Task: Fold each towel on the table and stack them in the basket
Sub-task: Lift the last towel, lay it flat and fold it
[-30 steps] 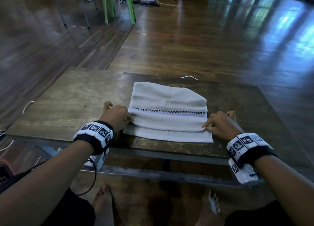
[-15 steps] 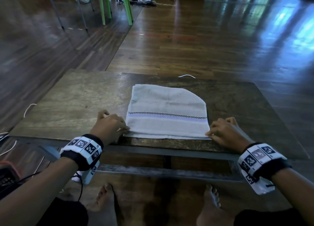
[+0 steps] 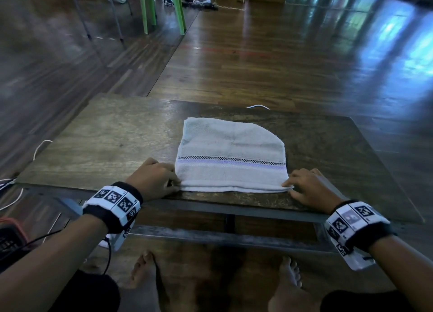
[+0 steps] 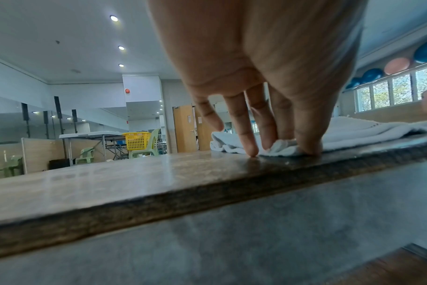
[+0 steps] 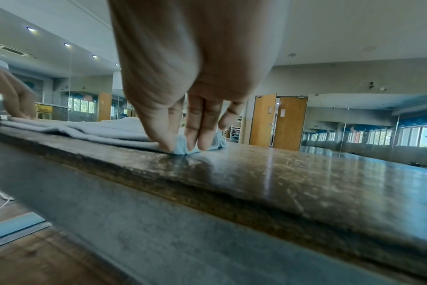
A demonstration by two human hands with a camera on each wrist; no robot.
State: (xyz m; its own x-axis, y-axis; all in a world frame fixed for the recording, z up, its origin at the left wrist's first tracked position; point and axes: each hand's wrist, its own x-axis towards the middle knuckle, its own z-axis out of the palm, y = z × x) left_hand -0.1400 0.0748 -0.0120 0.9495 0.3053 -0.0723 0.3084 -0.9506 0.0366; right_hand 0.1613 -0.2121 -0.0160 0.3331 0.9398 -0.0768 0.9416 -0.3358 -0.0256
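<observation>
Here we are mid-fold on the towel (image 3: 230, 154), which lies on the table (image 3: 112, 147) by its near edge. Our left hand (image 3: 153, 179) pinches the near left corner, our right hand (image 3: 309, 186) the near right. Next, we judge, comes another fold, edges kept aligned. A yellow basket (image 4: 136, 141) sits on a far chair (image 4: 148, 143); we cannot see its contents.

1. Left wristband (image 3: 112, 206) — black strap carrying white tiles printed with black square markers.
2. Right wristband (image 3: 356, 225) — the same black-and-white pattern.
3. Bare forearms, bare feet (image 3: 145, 276), dark shorts.
</observation>
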